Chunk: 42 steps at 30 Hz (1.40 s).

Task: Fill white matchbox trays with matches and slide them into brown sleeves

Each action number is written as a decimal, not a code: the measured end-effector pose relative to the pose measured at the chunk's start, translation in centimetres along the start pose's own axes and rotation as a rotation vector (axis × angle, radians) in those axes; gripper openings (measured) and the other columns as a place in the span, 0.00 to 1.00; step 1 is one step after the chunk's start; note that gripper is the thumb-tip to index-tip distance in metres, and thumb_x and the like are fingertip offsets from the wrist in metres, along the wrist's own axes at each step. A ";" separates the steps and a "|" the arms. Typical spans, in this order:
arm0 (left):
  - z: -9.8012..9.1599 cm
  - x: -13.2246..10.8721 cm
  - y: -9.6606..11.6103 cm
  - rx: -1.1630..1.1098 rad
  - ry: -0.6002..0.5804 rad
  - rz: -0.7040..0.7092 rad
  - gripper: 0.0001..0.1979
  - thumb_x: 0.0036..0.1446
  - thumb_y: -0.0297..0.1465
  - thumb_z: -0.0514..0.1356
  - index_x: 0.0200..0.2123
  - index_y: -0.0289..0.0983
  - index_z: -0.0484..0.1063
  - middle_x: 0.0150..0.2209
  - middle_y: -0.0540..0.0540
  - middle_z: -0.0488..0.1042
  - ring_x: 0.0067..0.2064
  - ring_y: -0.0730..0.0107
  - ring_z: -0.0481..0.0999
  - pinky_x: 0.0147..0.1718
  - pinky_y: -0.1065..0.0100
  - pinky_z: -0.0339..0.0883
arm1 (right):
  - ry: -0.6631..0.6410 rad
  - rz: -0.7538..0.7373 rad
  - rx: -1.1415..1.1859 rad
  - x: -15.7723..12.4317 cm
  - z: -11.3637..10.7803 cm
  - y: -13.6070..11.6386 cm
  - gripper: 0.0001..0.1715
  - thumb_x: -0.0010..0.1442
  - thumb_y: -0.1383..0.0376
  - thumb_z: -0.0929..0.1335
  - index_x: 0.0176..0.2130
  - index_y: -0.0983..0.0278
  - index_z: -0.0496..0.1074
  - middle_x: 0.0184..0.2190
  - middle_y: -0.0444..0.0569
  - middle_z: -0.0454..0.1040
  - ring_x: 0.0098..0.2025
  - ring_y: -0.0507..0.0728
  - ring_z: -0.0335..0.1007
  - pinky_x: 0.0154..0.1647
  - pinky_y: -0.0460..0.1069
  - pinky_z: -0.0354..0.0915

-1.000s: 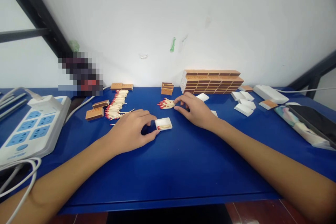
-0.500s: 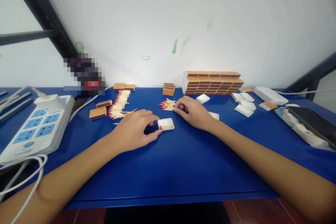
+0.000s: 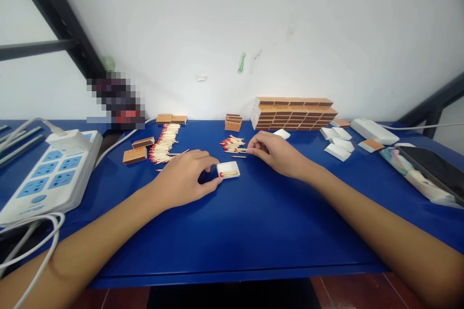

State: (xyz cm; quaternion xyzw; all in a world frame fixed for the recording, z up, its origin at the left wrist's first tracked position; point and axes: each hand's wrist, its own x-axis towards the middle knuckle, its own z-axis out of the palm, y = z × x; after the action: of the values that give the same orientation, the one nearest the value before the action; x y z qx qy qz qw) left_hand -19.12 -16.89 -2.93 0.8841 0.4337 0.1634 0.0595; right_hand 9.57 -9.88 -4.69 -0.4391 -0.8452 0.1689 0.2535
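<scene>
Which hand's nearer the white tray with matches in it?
Left. The left hand touches the left end of the white tray; the right hand is apart, beyond its far right corner, pinching matches at the small pile.

My left hand [image 3: 188,176] hides part of the row of matches [image 3: 165,145] behind it, and my right hand [image 3: 270,152] covers the tails of the matchsticks [image 3: 238,150] at its fingertips. Those in the white tray [image 3: 228,170] are too small for me to count, as is the stacked matchboxes' [image 3: 295,115] print to read. Coarse blocks [image 3: 118,101] blur something; the phone [image 3: 431,166] runs off the right edge.
</scene>
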 end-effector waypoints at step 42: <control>-0.2 0.0 0.2 0.026 0.007 -0.002 0.12 0.66 0.39 0.63 0.47 0.40 0.81 0.37 0.46 0.78 0.39 0.61 0.77 0.35 0.63 0.66 | -0.020 -0.005 -0.028 -1.0 -0.1 -1.7 0.10 0.70 0.59 0.67 0.37 0.61 0.73 0.35 0.48 0.72 0.34 0.56 0.66 0.35 0.51 0.62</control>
State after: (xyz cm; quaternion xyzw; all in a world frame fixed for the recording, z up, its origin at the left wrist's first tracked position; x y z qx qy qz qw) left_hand -19.03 -16.98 -2.73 0.8839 0.4367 0.1609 0.0468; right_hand 8.96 -11.64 -3.96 -0.4388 -0.8511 0.1606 0.2395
